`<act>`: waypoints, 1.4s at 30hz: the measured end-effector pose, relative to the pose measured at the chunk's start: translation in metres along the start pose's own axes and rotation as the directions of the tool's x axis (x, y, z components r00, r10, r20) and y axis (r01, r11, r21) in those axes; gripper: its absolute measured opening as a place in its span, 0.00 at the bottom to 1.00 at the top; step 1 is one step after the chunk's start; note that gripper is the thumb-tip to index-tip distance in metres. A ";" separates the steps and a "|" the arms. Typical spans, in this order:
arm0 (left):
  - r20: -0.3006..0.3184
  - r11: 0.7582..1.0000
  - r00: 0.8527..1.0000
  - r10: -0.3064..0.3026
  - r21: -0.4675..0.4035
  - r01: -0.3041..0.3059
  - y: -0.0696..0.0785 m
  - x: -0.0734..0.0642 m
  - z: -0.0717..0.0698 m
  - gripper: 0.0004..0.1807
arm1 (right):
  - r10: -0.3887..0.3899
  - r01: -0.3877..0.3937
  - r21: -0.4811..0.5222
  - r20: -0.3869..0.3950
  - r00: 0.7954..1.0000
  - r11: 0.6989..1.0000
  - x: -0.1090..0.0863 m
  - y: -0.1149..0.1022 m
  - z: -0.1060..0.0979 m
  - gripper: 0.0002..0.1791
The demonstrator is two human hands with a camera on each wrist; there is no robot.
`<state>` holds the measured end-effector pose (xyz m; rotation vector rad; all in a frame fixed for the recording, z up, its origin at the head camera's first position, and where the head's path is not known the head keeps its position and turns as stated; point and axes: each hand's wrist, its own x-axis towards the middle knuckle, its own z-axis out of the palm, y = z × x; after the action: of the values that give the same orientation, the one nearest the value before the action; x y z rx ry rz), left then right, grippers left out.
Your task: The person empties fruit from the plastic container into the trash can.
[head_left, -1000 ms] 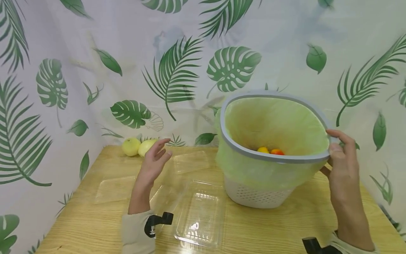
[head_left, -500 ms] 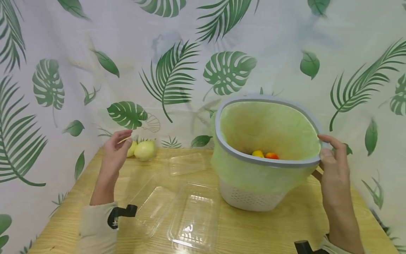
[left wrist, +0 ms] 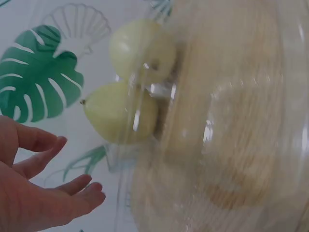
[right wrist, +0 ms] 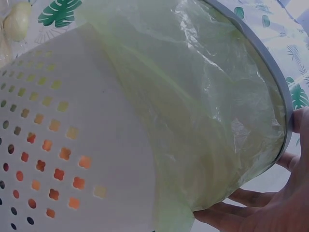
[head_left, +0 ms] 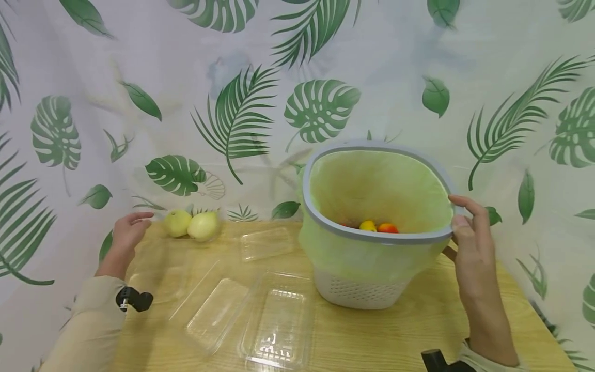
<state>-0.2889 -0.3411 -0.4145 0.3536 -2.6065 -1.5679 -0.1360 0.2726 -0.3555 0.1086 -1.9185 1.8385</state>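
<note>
My right hand (head_left: 479, 258) grips the grey rim of a white perforated trash bin (head_left: 360, 289), thumb on the near side. A light green bag (right wrist: 183, 96) lines the bin and folds down outside it. The bin leans, its mouth tipped my way, and a yellow round thing (head_left: 367, 226) and a red-orange one (head_left: 387, 228) show inside. At the table's far left, my left hand (head_left: 125, 240) hovers with loosely bent fingers, holding nothing. Just right of it are two pale yellow-green pears (head_left: 203, 226), which the left wrist view shows through clear plastic.
Several clear plastic containers lie on the wooden table (head_left: 372, 343): one at the front middle (head_left: 274, 328), a tilted one (head_left: 216, 312) beside it, and a smaller one (head_left: 266, 244) farther back. A leaf-printed curtain (head_left: 260, 46) stands close behind the table.
My left hand has swept left across the containers and past the pears, uncovering them. The right hand keeps its grip on the bin's rim. The head view has turned slightly right.
</note>
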 end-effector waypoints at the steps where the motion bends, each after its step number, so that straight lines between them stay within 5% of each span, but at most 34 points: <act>1: 0.020 1.000 1.000 0.002 0.021 -0.002 -0.003 0.002 -0.001 0.26 | -0.001 0.001 -0.001 0.002 1.000 1.000 0.000 0.000 0.000 0.23; 7: 0.179 0.994 0.984 0.013 0.102 -0.031 -0.013 0.014 -0.004 0.27 | 0.000 0.000 -0.021 -0.005 1.000 1.000 -0.002 -0.001 0.001 0.24; 12: 0.267 0.995 0.962 -0.055 0.098 0.030 -0.018 0.022 -0.001 0.31 | 0.001 -0.002 -0.020 -0.009 1.000 1.000 -0.002 -0.002 0.002 0.24; 28: 0.308 0.984 0.943 -0.125 0.160 0.078 -0.017 0.036 0.012 0.41 | -0.007 0.007 -0.037 0.000 1.000 0.999 -0.004 -0.005 0.002 0.25; 38: 0.438 0.983 0.881 -0.181 0.102 0.151 -0.013 0.045 0.009 0.45 | 0.010 -0.011 -0.072 -0.024 1.000 0.997 -0.004 -0.005 0.003 0.25; 42: 0.478 0.988 0.864 -0.156 0.068 0.141 -0.011 0.050 0.006 0.46 | 0.010 -0.012 -0.060 -0.030 0.999 0.998 -0.003 -0.005 0.004 0.25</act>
<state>-0.3367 -0.3523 -0.4295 0.1834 -3.0365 -1.8757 -0.1325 0.2672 -0.3526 0.0504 -1.9560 1.7773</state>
